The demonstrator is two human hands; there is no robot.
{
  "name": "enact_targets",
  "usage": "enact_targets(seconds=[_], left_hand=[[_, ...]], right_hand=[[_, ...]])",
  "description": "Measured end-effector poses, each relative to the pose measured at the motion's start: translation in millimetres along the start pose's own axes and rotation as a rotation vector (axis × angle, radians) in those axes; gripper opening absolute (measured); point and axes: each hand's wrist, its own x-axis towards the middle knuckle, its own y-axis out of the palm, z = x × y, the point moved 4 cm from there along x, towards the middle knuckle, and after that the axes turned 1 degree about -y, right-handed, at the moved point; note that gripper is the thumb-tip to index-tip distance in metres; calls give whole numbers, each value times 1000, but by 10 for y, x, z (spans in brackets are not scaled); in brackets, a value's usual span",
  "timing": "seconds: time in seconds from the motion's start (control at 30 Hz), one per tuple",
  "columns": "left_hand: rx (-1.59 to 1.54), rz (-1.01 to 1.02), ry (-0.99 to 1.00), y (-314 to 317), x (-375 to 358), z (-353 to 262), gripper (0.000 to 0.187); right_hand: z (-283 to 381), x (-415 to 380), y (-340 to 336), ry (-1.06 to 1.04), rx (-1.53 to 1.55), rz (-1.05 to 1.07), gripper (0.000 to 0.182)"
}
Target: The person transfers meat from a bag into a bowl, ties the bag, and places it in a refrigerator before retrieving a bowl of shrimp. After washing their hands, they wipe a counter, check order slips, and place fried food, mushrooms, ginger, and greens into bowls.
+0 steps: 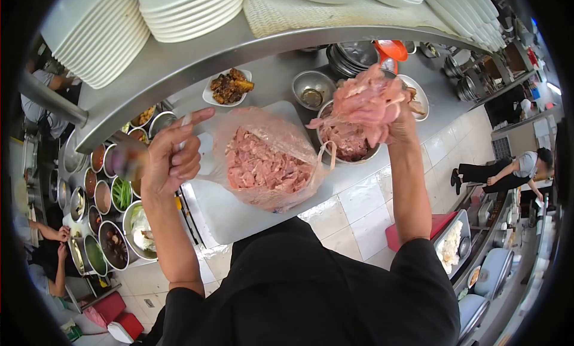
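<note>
My right hand is closed round a clump of raw sliced meat, raised over a metal bowl that has more of the meat in it. An open clear plastic bag full of raw meat pieces rests on a white cutting board. My left hand is left of the bag, index finger stretched out and the other fingers curled. A whitish strip shows at its fingers, and I cannot tell what they hold.
Behind the board are a white dish of browned food and a metal bowl. Many ingredient tubs stand at left. Stacked white plates sit on the overhead shelf. A person is at far right, another's hands at far left.
</note>
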Motion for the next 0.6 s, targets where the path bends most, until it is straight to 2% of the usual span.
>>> enact_targets(seconds=[0.07,0.13,0.17,0.23,0.3,0.33,0.4,0.43,0.5,0.53,0.6], left_hand=[[6,-30,-1,-32,-15,-5,44],[-1,-29,-6,80,5,50,44],[0,-41,-11,85,10,56,43],[18,-28,-21,96,5,87,44],[18,-33,-3,91,-7,79,44],[14,-56,4,90,-30,63,45],[28,-70,3,81,-76,26,46],[31,-79,15,77,-85,10,46],[36,-80,14,84,-103,11,47],[39,-76,14,92,-112,15,47],[51,-82,20,116,-104,29,46]], right_hand=[[-198,73,-290,-39,-171,-128,32],[-420,180,-622,-96,-470,39,32],[-607,180,-716,-109,-467,30,32],[-959,46,-901,137,-1978,-137,63],[-1065,-38,-994,257,-2020,-75,75],[-1013,-10,-1036,254,-2018,-78,75],[-912,37,-1049,206,-1861,96,59],[-763,37,-982,204,-1856,96,59],[-409,22,-843,133,-1632,-83,38],[-441,46,-910,132,-1630,-81,38],[-575,93,-1091,-148,-1694,-145,26]])
